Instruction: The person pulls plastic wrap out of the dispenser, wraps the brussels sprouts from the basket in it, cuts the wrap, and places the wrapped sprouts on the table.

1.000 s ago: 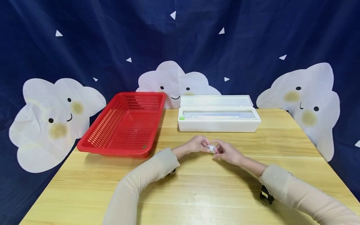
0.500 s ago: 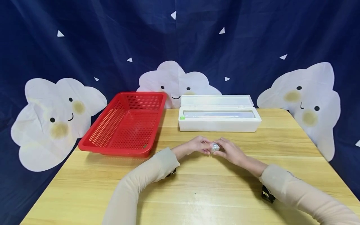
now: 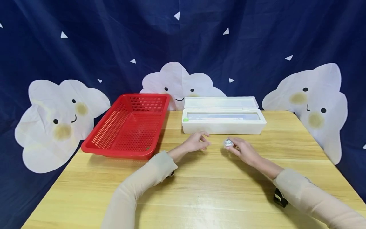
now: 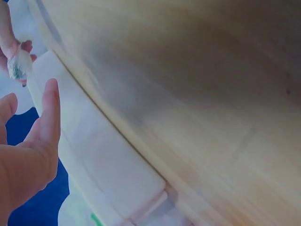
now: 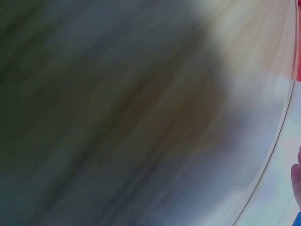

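Note:
My right hand pinches a small, shiny clump in crinkled clear film between thumb and fingers, over the table in front of the white box. In the left wrist view the clump shows some green through its clear wrap. To its left, my left hand holds nothing, its fingers loosely bent and apart from the clump. Its thumb and fingers are spread in the left wrist view. Mostly blurred tabletop fills the right wrist view.
A long white box with its lid raised stands behind the hands; a green slider sits at its left end. Farther left is a red perforated basket with a small green bit inside. A dark blue cloud-print curtain hangs behind the wooden table.
Both hands held the clump together earlier. My left hand has let go and drawn back to the left, while my right hand has carried the clump slightly right and toward the box.

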Available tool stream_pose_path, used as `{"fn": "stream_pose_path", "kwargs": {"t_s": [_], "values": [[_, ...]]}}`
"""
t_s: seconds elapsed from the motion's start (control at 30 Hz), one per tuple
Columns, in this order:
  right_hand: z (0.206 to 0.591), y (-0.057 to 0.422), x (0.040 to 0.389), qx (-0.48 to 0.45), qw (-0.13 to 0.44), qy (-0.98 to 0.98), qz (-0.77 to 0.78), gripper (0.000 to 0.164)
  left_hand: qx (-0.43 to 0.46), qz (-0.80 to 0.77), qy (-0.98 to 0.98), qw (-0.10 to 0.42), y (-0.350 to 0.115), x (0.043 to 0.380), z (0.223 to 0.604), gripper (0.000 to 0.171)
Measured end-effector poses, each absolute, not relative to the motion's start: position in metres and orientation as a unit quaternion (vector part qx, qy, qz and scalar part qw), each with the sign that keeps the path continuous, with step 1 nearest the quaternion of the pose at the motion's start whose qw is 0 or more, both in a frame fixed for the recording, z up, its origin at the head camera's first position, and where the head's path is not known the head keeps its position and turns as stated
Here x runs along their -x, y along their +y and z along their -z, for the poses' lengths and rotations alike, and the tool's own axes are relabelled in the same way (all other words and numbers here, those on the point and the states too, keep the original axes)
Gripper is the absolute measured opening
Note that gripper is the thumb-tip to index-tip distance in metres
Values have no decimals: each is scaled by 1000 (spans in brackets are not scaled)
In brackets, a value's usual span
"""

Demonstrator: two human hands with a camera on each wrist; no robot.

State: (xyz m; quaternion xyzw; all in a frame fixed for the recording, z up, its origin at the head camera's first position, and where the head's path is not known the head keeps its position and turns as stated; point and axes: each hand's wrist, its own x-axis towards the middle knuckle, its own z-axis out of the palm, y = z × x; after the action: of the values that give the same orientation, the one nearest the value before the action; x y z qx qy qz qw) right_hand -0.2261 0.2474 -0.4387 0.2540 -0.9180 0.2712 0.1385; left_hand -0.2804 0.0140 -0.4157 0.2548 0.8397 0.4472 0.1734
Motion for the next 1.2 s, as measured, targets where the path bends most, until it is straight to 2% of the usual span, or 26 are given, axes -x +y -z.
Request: {"fn": "stream_pose_path", "kwargs": {"t_s": [0.3,0.53,0.87,1.2], "values": [[437,281,224,-253,151,-931,-214,50,-290,-371,873,129,7,278,410,43],[434,314,225,-256,177,-938,-156,45,-297,-328,888,122,4,273,411,44],[432,358,226,-188,100,-967,-137,44,-307,-309,892,121,-1,269,415,43],[428,387,228,-107,56,-987,-105,44,-317,-301,893,110,-5,269,419,40]]}}
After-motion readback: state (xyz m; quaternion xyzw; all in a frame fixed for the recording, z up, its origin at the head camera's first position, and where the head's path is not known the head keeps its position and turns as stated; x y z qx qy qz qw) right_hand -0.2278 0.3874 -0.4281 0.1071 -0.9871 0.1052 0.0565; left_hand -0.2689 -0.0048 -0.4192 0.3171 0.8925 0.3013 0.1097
